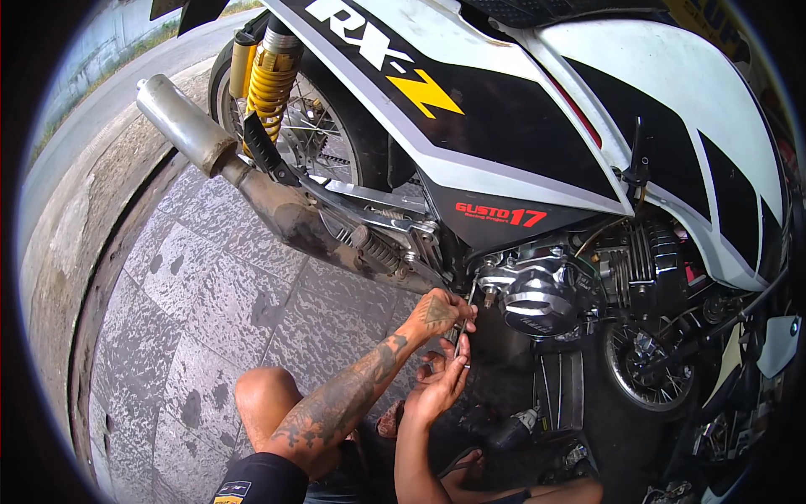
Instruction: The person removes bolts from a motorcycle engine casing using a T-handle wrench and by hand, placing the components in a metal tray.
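A slim metal rod-like tool (458,338) stands near upright beside the motorcycle's engine; its exact kind I cannot make out. My left hand (438,312), on a tattooed forearm, is closed around its upper part, just below the footrest area. Below it my right hand (438,385) is turned palm up, its thumb and forefinger pinching the tool's lower end while the other fingers curl loosely. A thin shaft (474,287) rises above my left hand toward the left side of the chrome engine cover (537,307). Whatever its tip touches is hard to see.
The white and black motorcycle (520,126) fills the upper view, its exhaust (189,126) running along the left. Right of my hands lies a dark tray (573,391) with long tools. A power tool (514,428) rests on the ground near my foot (466,470).
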Action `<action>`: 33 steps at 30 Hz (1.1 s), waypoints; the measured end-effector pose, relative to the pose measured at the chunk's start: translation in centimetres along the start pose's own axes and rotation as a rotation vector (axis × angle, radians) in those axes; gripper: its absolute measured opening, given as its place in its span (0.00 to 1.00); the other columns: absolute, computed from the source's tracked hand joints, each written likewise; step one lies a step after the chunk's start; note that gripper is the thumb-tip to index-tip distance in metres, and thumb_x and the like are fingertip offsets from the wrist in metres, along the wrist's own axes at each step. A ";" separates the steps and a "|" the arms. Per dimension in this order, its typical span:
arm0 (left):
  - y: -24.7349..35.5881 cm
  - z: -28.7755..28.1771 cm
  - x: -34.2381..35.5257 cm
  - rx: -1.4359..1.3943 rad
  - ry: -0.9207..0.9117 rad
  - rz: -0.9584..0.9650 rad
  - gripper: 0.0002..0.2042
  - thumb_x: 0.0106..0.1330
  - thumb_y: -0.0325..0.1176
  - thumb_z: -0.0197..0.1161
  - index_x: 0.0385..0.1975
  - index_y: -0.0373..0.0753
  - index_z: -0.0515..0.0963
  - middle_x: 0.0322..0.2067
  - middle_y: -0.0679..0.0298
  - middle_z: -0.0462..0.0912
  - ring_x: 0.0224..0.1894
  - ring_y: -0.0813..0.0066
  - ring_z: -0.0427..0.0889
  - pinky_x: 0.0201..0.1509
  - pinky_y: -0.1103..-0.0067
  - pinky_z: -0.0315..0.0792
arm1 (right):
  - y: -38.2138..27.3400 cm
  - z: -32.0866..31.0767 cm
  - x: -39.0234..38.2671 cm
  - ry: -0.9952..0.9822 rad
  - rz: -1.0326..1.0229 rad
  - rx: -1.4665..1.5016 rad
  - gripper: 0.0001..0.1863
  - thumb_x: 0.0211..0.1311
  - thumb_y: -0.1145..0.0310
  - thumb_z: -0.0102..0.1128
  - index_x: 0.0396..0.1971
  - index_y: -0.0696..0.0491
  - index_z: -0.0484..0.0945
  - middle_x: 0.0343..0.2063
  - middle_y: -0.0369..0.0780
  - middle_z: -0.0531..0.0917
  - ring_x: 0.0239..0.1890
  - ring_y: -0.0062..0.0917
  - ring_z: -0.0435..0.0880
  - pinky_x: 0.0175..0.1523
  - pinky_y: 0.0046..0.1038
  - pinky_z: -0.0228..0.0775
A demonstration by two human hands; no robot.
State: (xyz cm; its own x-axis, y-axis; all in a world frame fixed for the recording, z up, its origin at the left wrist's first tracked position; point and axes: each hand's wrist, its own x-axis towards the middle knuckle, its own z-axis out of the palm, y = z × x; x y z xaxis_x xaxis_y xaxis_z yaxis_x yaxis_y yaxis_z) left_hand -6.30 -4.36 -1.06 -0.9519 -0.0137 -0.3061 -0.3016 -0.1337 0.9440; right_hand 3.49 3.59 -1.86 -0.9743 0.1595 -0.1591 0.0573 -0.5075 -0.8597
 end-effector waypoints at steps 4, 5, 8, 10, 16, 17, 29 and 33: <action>0.7 0.2 -0.2 0.030 0.038 -0.018 0.11 0.60 0.38 0.63 0.24 0.35 0.82 0.21 0.66 0.83 0.24 0.84 0.76 0.32 0.83 0.68 | 0.4 -0.4 0.5 -0.020 0.044 0.201 0.24 0.67 0.55 0.44 0.59 0.50 0.63 0.45 0.37 0.76 0.29 0.15 0.72 0.24 0.13 0.54; 0.9 0.1 -0.4 0.063 0.053 -0.014 0.11 0.59 0.38 0.63 0.25 0.35 0.82 0.21 0.66 0.83 0.24 0.84 0.75 0.32 0.83 0.68 | 0.1 0.0 0.4 -0.032 0.034 0.154 0.24 0.67 0.56 0.45 0.60 0.50 0.62 0.46 0.37 0.76 0.29 0.15 0.72 0.24 0.13 0.55; 1.4 -0.1 -0.6 0.068 0.050 -0.046 0.11 0.59 0.38 0.63 0.26 0.34 0.82 0.20 0.67 0.83 0.23 0.84 0.75 0.30 0.83 0.68 | -0.3 0.6 0.4 -0.071 -0.030 -0.068 0.25 0.66 0.62 0.46 0.62 0.49 0.60 0.48 0.37 0.75 0.30 0.14 0.71 0.25 0.13 0.56; 1.6 0.0 -0.4 -0.054 -0.019 -0.125 0.11 0.59 0.38 0.63 0.28 0.34 0.82 0.20 0.67 0.83 0.23 0.84 0.75 0.30 0.82 0.68 | 0.5 -0.4 1.3 -0.100 -0.117 -0.323 0.25 0.65 0.65 0.46 0.62 0.49 0.59 0.49 0.37 0.74 0.31 0.14 0.71 0.27 0.14 0.57; 0.3 -0.3 0.2 0.027 -0.004 0.030 0.11 0.61 0.37 0.61 0.30 0.33 0.81 0.23 0.66 0.84 0.28 0.84 0.78 0.35 0.83 0.70 | -0.3 1.0 -0.8 0.083 0.047 0.103 0.26 0.65 0.56 0.46 0.60 0.50 0.61 0.35 0.34 0.78 0.30 0.14 0.71 0.24 0.15 0.56; 0.2 -0.3 0.3 0.030 -0.006 0.023 0.11 0.61 0.37 0.60 0.29 0.33 0.81 0.23 0.66 0.84 0.28 0.84 0.78 0.35 0.83 0.70 | -0.4 0.6 -0.9 0.047 0.130 0.179 0.26 0.65 0.54 0.46 0.60 0.50 0.62 0.34 0.34 0.78 0.29 0.14 0.71 0.24 0.15 0.56; 0.2 -0.1 0.2 0.081 -0.055 0.018 0.11 0.63 0.35 0.58 0.31 0.33 0.80 0.23 0.64 0.84 0.30 0.83 0.80 0.40 0.84 0.70 | -0.5 0.2 0.5 0.035 0.017 -0.092 0.24 0.62 0.72 0.44 0.60 0.49 0.63 0.34 0.32 0.76 0.27 0.11 0.71 0.21 0.13 0.54; 0.0 -0.1 0.4 0.032 -0.046 0.035 0.10 0.63 0.34 0.57 0.31 0.33 0.80 0.24 0.63 0.84 0.33 0.82 0.80 0.43 0.84 0.70 | 0.7 -0.2 -0.6 0.117 0.133 0.230 0.22 0.65 0.58 0.44 0.57 0.49 0.62 0.36 0.35 0.77 0.25 0.14 0.72 0.17 0.14 0.55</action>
State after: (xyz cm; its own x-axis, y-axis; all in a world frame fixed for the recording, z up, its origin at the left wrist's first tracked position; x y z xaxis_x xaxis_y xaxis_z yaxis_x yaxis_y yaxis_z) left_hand -6.73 -4.44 -1.18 -0.9631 0.0280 -0.2676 -0.2690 -0.1017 0.9577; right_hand 4.16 3.33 -2.48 -0.9291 0.1680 -0.3295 0.1192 -0.7073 -0.6968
